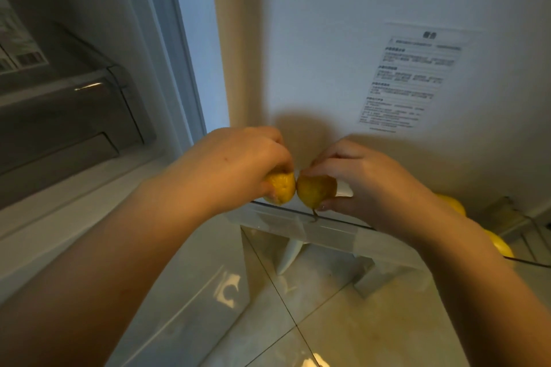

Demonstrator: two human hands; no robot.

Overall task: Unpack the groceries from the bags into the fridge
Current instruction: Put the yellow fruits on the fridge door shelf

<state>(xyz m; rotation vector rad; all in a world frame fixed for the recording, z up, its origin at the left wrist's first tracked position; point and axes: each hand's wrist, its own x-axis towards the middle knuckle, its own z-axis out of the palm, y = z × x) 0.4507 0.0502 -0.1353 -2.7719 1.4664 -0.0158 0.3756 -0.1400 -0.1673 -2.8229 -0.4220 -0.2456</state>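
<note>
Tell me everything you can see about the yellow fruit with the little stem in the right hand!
The pear is small and yellow with brownish speckles on its skin. A thin dark stem hangs from its lower end, so it is held upside down. The right hand grips it from above, fingers curled over it and thumb under it. It sits just above the front edge of the clear fridge shelf. Its left side meets or nearly meets the second yellow fruit, which the left hand holds.

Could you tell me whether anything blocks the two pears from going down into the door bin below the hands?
Nothing visible does. The left pear and right pear hang just above the clear bin's rim, though yellow fruit already lies further right.
</note>
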